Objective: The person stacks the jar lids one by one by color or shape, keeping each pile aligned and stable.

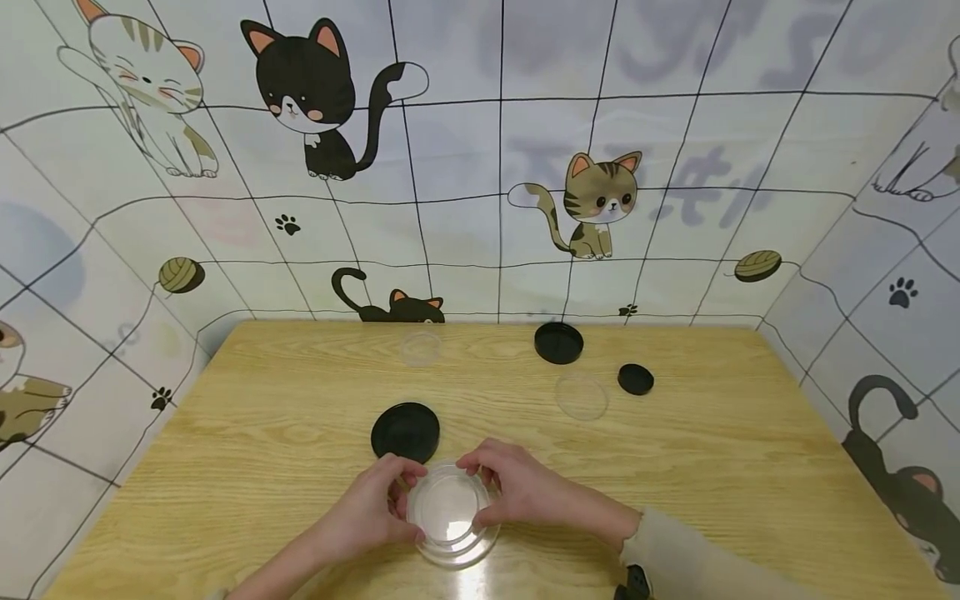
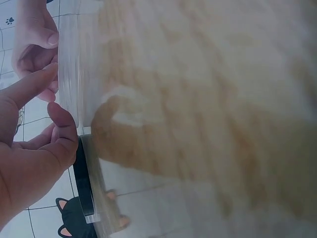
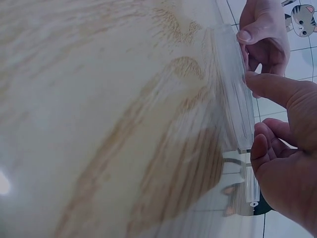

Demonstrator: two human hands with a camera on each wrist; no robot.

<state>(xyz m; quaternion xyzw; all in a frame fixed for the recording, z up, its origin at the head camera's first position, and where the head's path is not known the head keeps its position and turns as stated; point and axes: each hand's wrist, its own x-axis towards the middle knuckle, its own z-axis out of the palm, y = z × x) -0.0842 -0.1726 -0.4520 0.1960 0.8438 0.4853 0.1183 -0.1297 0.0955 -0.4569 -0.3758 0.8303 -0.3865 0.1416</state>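
Note:
Near the table's front edge sit clear round plastic dishes (image 1: 446, 500), a smaller ring of rim showing over a wider one. My left hand (image 1: 371, 510) grips the left side, thumb at the front and fingers behind. On the other side my right hand (image 1: 517, 487) holds the rim between thumb and curled fingers. Both wrist views show the clear wall (image 2: 69, 74) edge-on against the fingertips. Just behind the left fingers lies a large black round lid (image 1: 405, 432). Whether the clear pieces are joined, I cannot tell.
Farther back on the wooden table (image 1: 285, 400) are a black lid (image 1: 558, 342), a smaller black lid (image 1: 636, 379) and two faint clear discs, one at right (image 1: 581, 396) and a smaller disc (image 1: 422, 348) at left. A cat-print cloth (image 1: 457, 233) encloses the table's back and sides.

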